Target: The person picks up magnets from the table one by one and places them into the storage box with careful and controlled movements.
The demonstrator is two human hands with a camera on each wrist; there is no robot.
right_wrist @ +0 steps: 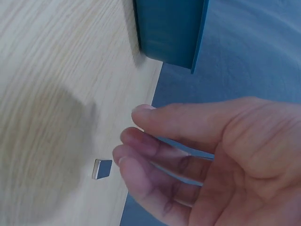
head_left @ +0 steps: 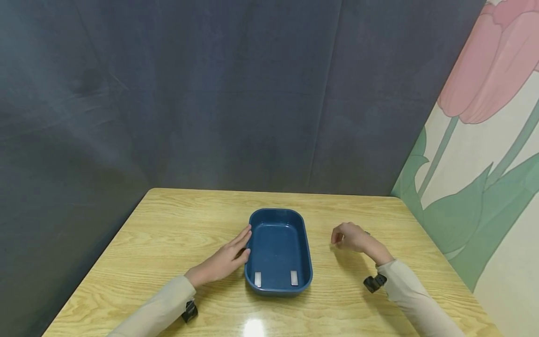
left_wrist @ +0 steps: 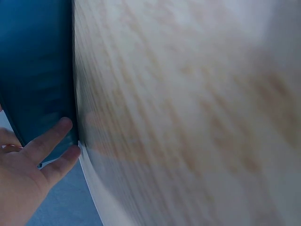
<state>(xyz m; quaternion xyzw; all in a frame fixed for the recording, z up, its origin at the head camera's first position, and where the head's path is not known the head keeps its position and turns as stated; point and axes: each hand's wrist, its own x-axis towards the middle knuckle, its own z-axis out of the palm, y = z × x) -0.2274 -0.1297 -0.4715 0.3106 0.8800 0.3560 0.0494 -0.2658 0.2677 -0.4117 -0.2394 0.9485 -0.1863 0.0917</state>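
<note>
Blue tray (head_left: pixel 275 252): near the middle of the surface (head_left: pixel 189 210), open side up, long axis running near to far.
Two pale blocks (head_left: pixel 294 278): inside tray, near end.
Left hand (head_left: pixel 225 262): fingers straight, thumb apart, touching tray's left side.
Right hand (head_left: pixel 350 237): right of tray, fingers bent, pinching nothing.
Loose block (right_wrist: pixel 102 169): right of tray, near right fingers.
Right hand's step: probably a reach for loose block.
Next move: likely calling for a pinch.

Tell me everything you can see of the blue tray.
The blue tray is an open-topped rectangle with rounded corners and raised walls, smooth and slightly glossy, like plastic. It sits upright on the wood-grain table, its long sides running toward the table's back. Two small, pale rectangular pieces are inside at its near end. The left hand touches its left side.
</note>
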